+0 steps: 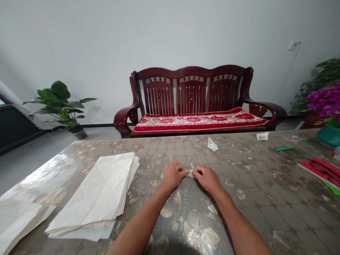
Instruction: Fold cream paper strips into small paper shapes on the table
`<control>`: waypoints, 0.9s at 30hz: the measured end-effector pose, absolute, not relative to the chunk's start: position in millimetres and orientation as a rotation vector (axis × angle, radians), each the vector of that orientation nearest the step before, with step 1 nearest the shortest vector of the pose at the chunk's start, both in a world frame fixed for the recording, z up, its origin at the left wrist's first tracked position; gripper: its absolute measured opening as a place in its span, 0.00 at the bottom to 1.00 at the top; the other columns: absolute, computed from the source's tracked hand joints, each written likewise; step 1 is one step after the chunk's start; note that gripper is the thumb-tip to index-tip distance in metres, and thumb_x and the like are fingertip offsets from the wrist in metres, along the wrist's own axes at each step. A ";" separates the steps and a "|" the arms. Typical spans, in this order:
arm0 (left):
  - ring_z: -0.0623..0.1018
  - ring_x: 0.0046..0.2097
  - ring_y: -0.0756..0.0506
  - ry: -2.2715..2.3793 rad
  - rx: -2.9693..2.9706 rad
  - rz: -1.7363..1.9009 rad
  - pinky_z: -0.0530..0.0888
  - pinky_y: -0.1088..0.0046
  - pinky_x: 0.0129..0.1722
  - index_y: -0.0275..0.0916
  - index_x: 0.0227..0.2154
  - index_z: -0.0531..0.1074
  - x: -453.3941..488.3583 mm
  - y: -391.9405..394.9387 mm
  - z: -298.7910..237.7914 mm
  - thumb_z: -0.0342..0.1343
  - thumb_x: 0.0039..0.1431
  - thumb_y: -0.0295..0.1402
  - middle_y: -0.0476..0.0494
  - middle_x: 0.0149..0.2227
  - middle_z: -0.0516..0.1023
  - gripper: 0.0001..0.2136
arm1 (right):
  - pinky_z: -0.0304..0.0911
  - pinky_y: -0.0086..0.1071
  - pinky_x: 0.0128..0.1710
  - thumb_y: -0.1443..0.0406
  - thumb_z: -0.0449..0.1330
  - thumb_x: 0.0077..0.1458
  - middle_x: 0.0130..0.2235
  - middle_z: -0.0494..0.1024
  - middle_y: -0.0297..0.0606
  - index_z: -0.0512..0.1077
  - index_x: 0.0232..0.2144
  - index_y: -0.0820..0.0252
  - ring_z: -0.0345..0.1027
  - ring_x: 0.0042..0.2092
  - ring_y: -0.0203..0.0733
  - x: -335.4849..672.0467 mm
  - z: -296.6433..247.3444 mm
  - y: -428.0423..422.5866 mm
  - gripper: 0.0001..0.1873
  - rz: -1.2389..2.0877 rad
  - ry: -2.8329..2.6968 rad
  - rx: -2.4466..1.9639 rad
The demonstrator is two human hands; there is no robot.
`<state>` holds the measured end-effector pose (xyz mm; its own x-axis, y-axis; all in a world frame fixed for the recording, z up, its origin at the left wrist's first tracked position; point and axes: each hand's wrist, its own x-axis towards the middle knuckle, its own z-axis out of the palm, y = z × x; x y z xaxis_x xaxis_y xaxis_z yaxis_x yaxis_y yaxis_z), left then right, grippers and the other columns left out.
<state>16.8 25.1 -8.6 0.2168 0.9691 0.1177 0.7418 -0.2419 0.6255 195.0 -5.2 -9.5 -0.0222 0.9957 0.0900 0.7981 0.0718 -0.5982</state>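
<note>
Just above the patterned tabletop, a small folded piece of white paper (190,173) shows between my two hands. My left hand (174,173) pinches its left end between thumb and fingers. The right end is pinched by my right hand (206,176). Most of the paper is hidden behind my fingertips. Beyond my hands, toward the far edge, stands a folded white paper shape (212,145) with a pointed top. Another folded paper piece (262,136) sits farther right near that edge.
A stack of white paper sheets (92,194) lies left of my arms, with more paper (18,223) at the corner. At right are a green pen (285,149), glasses (325,170) on a red book (308,163), and purple flowers (324,101). A wooden bench (191,95) stands behind the table.
</note>
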 end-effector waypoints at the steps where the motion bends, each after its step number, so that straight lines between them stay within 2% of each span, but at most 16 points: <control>1: 0.74 0.40 0.45 1.580 2.051 0.711 0.67 0.70 0.42 0.43 0.25 0.80 16.9 24.7 -9.2 0.62 0.53 0.39 0.48 0.35 0.78 0.08 | 0.49 0.28 0.30 0.60 0.57 0.55 0.30 0.74 0.32 0.72 0.23 0.57 0.65 0.32 0.35 195.4 -9.7 -5.9 0.12 0.553 -1.858 -1.767; 8: 0.74 0.40 0.46 1.492 2.102 0.737 0.68 0.70 0.44 0.41 0.23 0.79 11.2 28.3 -16.3 0.62 0.52 0.38 0.48 0.35 0.78 0.08 | 0.51 0.28 0.32 0.58 0.55 0.56 0.33 0.76 0.31 0.74 0.26 0.55 0.67 0.35 0.37 195.6 -12.2 -9.4 0.12 0.599 -1.844 -1.713; 16: 0.74 0.43 0.45 1.449 2.135 0.735 0.68 0.69 0.47 0.41 0.22 0.78 8.4 27.5 -16.7 0.62 0.52 0.37 0.47 0.38 0.78 0.08 | 0.50 0.29 0.33 0.58 0.52 0.62 0.33 0.75 0.32 0.71 0.26 0.55 0.66 0.38 0.38 188.4 -8.7 -12.9 0.15 0.447 -1.946 -1.807; 27: 0.73 0.45 0.43 1.493 2.246 0.650 0.67 0.66 0.49 0.41 0.24 0.77 11.5 25.9 -12.3 0.60 0.54 0.37 0.45 0.38 0.77 0.07 | 0.46 0.31 0.30 0.59 0.55 0.60 0.32 0.76 0.33 0.71 0.25 0.56 0.66 0.35 0.38 181.4 -2.2 -10.8 0.13 0.353 -1.947 -1.949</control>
